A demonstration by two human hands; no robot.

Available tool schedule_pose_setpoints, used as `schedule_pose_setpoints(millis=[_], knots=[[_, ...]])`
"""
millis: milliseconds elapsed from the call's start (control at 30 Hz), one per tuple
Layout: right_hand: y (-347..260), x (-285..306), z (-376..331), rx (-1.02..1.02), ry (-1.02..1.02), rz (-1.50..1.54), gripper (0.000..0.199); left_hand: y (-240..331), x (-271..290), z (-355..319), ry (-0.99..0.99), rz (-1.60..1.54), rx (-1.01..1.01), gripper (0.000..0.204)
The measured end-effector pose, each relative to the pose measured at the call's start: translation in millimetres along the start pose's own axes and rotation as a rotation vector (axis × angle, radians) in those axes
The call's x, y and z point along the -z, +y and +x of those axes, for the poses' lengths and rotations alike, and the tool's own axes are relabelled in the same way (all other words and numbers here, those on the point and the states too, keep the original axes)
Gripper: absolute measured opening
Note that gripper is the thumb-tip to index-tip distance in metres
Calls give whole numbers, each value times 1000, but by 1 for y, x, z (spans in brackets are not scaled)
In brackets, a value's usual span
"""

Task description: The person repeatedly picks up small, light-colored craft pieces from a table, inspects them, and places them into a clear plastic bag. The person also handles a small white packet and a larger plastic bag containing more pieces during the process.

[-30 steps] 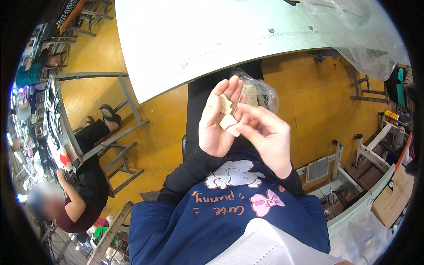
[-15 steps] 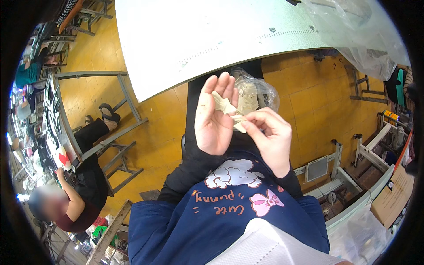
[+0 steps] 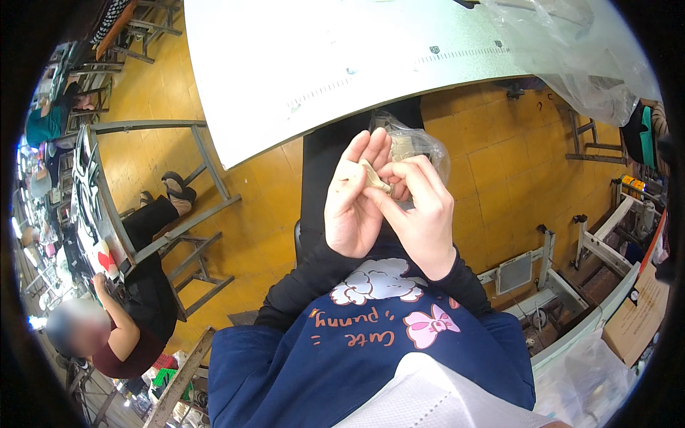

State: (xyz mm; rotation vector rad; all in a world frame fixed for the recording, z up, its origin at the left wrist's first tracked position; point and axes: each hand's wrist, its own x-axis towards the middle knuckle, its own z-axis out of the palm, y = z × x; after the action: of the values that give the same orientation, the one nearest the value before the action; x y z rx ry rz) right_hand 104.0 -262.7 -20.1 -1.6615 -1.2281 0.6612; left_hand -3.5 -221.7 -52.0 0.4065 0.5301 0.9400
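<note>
And here, in front of the dark apron (image 3: 399,314), a small cream piece (image 3: 372,178) is being carried over the left palm, short of the edge of the white bench (image 3: 285,71). The left hand (image 3: 353,203) is held palm up, fingers stretched and slightly cupped, so the piece is supported rather than gripped. By the right hand (image 3: 419,207) it is pinched at its near end, between thumb and fingertips. Whether a second piece is tucked underneath cannot be told; too much is covered by those fingers.

Now, the handling: next to no weight is to be expected, by the look of it. Thin, flat material is suggested, bendy rather than rigid, with a matt surface that should not be slippery. Little harm seems likely from a drop, though creasing could be caused by a hard squeeze. The hold is best taken at an edge, lightly, with the rest left flat on the palm. Just beyond the hands, a clear bag (image 3: 437,151) is seen, pale contents showing through.
</note>
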Motion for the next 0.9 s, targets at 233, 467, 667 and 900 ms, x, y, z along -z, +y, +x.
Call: schedule_pose_setpoints(millis=[233,467,667,900], knots=[[6,-6,-7,70,3,8,15,-9,1,-3,8,-74,-28,55],[6,23,-11,8,42,82,27,18,3,8,0,21,-25,61],[10,33,-1,98,-31,-75,33,42,10,8,-126,176,236,71],[8,10,7,284,107,-80,27,35,-4,1,-258,58,433,83]])
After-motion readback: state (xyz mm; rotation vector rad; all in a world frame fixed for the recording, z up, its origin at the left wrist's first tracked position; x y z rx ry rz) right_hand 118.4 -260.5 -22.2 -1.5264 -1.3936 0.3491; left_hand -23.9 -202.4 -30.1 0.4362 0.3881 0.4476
